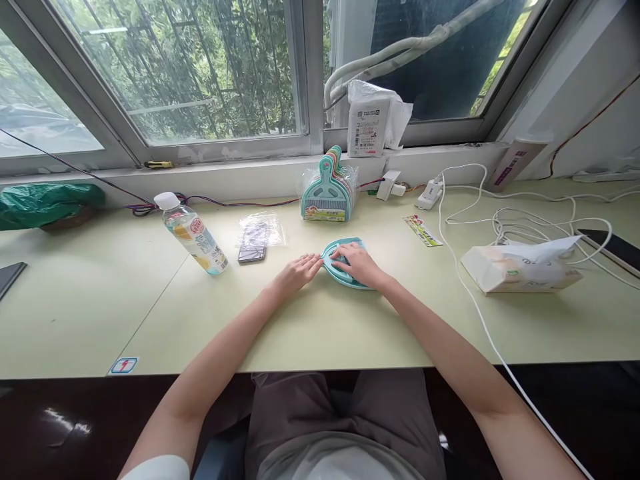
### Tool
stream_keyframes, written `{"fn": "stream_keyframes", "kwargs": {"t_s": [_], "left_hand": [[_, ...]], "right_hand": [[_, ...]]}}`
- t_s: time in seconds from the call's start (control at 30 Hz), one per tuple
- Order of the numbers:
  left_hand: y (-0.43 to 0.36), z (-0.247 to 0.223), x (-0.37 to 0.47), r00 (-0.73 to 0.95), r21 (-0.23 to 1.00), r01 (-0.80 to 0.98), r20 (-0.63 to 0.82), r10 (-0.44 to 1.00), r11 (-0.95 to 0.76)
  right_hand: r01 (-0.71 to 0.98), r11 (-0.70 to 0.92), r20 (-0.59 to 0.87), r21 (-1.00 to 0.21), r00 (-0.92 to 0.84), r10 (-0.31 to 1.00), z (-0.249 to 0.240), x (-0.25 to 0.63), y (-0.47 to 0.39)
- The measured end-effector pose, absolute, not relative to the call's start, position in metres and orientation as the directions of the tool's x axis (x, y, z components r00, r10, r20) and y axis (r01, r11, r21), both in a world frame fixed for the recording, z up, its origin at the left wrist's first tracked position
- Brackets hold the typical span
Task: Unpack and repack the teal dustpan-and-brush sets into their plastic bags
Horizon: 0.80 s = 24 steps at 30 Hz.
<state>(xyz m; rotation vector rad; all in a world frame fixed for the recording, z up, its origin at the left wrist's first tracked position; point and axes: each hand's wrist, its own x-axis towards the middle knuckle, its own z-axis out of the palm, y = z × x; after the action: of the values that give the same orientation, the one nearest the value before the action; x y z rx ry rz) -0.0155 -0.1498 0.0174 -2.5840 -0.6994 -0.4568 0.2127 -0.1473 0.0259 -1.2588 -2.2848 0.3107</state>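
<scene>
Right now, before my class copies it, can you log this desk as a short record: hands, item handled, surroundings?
Item: teal dustpan-and-brush set, flat on the desk
Left hand: fingertips at its handle end
Right hand: laid over its top
Behind: bagged stack of similar sets
Left side: white-capped drink bottle
Right side: tissue pack

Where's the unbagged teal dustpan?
Head view, just right of centre: the dustpan lies on the table under the right hand, left hand at its left edge.
</scene>
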Motion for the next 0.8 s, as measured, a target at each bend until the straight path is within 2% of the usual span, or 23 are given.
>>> {"fn": "stream_keyframes", "kwargs": {"t_s": [0.17, 0.4, 0.63, 0.8], "left_hand": [[-0.1480, 0.0146, -0.0156, 0.809, -0.269, 0.545, 0.417, 0.414, -0.794], [-0.1477, 0.0150, -0.0160, 0.828, -0.307, 0.531, 0.386, 0.407, -0.790], [-0.1471, 0.0105, -0.0129, 0.813, -0.268, 0.541, 0.409, 0.414, -0.798], [-0.1447, 0.0129, -0.0151, 0.814, -0.274, 0.525, 0.438, 0.382, -0.806]], "right_hand": [[0.731, 0.532, 0.318, -0.427, -0.430, 0.845, 0.0263, 0.2122, -0.1478], [0.740, 0.523, 0.299, -0.423, -0.431, 0.851, 0.0274, 0.2130, -0.1475], [0.802, 0.496, 0.277, -0.332, -0.420, 0.864, 0.0215, 0.2074, -0.1505], [0.773, 0.507, 0.312, -0.382, -0.408, 0.858, 0.0230, 0.2096, -0.1497]]}}
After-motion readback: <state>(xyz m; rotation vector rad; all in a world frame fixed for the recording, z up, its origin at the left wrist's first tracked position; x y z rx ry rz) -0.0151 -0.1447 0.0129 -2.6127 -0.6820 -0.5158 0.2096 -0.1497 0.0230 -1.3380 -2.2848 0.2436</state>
